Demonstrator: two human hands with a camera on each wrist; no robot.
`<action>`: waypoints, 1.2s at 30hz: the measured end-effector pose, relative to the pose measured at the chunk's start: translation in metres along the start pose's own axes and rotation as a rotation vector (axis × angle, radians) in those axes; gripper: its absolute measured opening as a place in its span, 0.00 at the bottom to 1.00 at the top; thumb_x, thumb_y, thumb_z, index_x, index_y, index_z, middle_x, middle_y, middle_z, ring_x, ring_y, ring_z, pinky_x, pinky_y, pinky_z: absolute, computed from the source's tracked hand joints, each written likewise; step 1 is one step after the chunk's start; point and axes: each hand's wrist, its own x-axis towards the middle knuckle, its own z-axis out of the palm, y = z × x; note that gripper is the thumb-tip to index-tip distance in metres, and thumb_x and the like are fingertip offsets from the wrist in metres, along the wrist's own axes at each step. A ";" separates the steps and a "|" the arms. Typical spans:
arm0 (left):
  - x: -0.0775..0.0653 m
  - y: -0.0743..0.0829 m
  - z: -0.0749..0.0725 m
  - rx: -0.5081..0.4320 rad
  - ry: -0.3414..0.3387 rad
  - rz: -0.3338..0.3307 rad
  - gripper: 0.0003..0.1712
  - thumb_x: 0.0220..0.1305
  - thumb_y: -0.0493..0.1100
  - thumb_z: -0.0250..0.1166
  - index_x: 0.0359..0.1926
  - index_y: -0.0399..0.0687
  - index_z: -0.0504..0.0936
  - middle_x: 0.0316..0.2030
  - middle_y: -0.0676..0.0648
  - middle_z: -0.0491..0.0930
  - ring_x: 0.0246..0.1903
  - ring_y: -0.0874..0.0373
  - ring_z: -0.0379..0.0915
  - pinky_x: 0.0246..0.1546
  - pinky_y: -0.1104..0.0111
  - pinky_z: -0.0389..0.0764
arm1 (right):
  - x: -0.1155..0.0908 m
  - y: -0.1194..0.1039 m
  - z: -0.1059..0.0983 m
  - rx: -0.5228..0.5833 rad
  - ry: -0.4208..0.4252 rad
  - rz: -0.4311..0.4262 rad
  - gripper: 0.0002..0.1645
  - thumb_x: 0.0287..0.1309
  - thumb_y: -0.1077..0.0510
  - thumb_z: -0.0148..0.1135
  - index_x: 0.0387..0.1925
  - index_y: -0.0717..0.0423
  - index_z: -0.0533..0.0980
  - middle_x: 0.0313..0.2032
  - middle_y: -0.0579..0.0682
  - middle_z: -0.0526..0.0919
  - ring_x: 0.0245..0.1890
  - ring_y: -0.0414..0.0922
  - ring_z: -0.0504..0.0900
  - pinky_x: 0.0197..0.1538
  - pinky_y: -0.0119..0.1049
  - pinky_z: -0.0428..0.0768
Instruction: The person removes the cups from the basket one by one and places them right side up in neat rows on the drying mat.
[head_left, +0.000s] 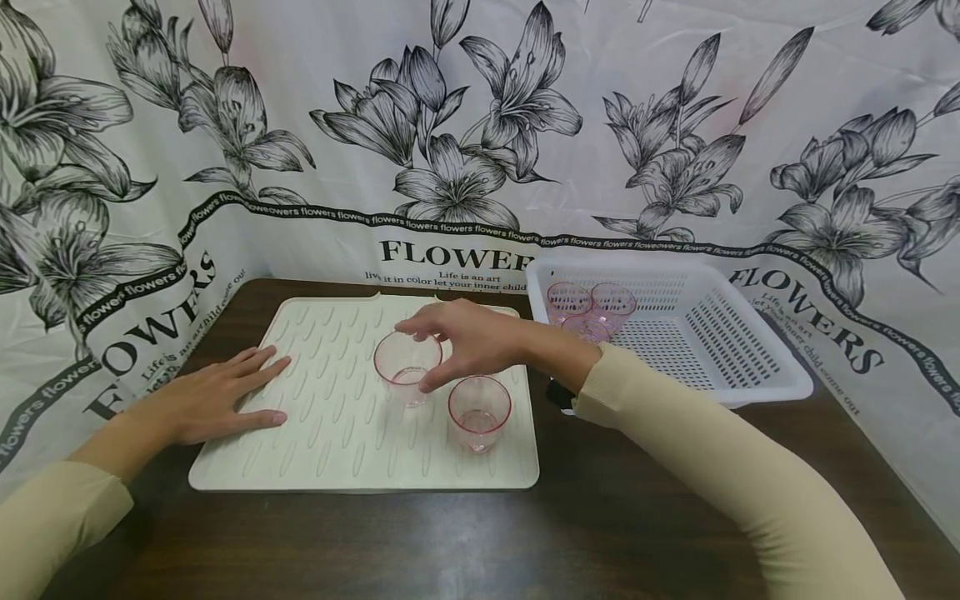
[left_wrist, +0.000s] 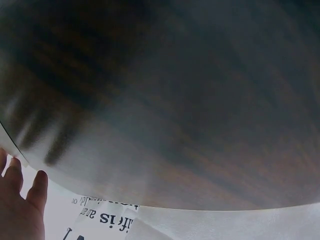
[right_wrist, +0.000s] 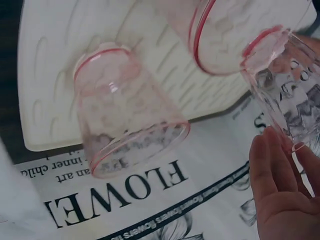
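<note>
Pink-rimmed glass (head_left: 405,367): near the middle of the pale ridged mat (head_left: 322,468), mouth up. Right hand (head_left: 480,337) pinches it near the rim, fingers and thumb curved about it. Left hand (head_left: 217,400): fingers spread, laid over the mat's left edge; I see nothing in its grasp and read it as steadying.

Neighbours: a second glass (head_left: 480,412) stands upright on the mat, just beside, nearer the front edge. My right wrist feed adds a third glass (right_wrist: 130,115), apparently upright, toward the mat's far right corner; the head feed does not show it, probably because the hand covers it. Three more glasses (head_left: 587,327) sit together at the left end of the white basket (head_left: 765,389), right of the mat on the dark table (head_left: 337,550).

Step in hand, my judgement: placing this glass among the others on the mat. I cannot tell whether its base touches down, so I do not rule out a lift.

Next move, if placing: I want the base flat and clear of the second glass, then the grip loosened and the hand drawn upward without catching the rim.
</note>
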 end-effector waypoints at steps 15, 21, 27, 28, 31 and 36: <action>0.002 -0.001 0.002 0.013 -0.006 -0.012 0.54 0.61 0.76 0.55 0.78 0.50 0.55 0.75 0.33 0.52 0.71 0.29 0.51 0.60 0.31 0.59 | 0.015 -0.011 0.033 -0.041 -0.131 -0.002 0.46 0.54 0.51 0.75 0.71 0.59 0.66 0.65 0.51 0.74 0.61 0.44 0.75 0.63 0.31 0.69; 0.002 -0.001 0.002 0.017 0.002 -0.005 0.54 0.61 0.76 0.55 0.78 0.51 0.55 0.75 0.33 0.52 0.70 0.30 0.52 0.60 0.32 0.60 | 0.017 -0.012 0.038 -0.043 -0.158 -0.013 0.45 0.55 0.53 0.75 0.71 0.59 0.66 0.68 0.50 0.72 0.66 0.43 0.71 0.66 0.29 0.65; 0.002 -0.001 0.002 0.014 0.004 -0.003 0.54 0.62 0.76 0.55 0.78 0.51 0.54 0.75 0.33 0.52 0.70 0.29 0.52 0.59 0.31 0.61 | 0.019 -0.012 0.041 -0.051 -0.179 -0.012 0.45 0.56 0.52 0.74 0.71 0.58 0.65 0.69 0.49 0.70 0.69 0.41 0.67 0.68 0.29 0.63; 0.002 -0.001 0.002 0.014 0.005 -0.002 0.54 0.62 0.76 0.55 0.78 0.51 0.54 0.75 0.34 0.52 0.70 0.29 0.52 0.59 0.31 0.61 | 0.020 -0.012 0.041 -0.050 -0.181 -0.011 0.45 0.57 0.51 0.74 0.71 0.58 0.65 0.69 0.49 0.70 0.69 0.41 0.67 0.68 0.29 0.63; 0.002 -0.002 0.003 0.015 0.004 -0.003 0.54 0.62 0.76 0.55 0.78 0.51 0.54 0.75 0.33 0.52 0.70 0.29 0.52 0.59 0.31 0.61 | 0.020 -0.011 0.041 -0.051 -0.184 -0.007 0.45 0.57 0.50 0.73 0.72 0.58 0.64 0.70 0.49 0.69 0.70 0.41 0.65 0.69 0.30 0.61; 0.002 -0.003 0.003 0.017 0.003 -0.006 0.54 0.61 0.76 0.55 0.78 0.51 0.54 0.75 0.33 0.52 0.70 0.28 0.52 0.59 0.31 0.61 | 0.018 -0.010 0.036 -0.037 -0.183 0.002 0.46 0.58 0.50 0.72 0.73 0.57 0.62 0.70 0.49 0.68 0.67 0.44 0.71 0.68 0.31 0.64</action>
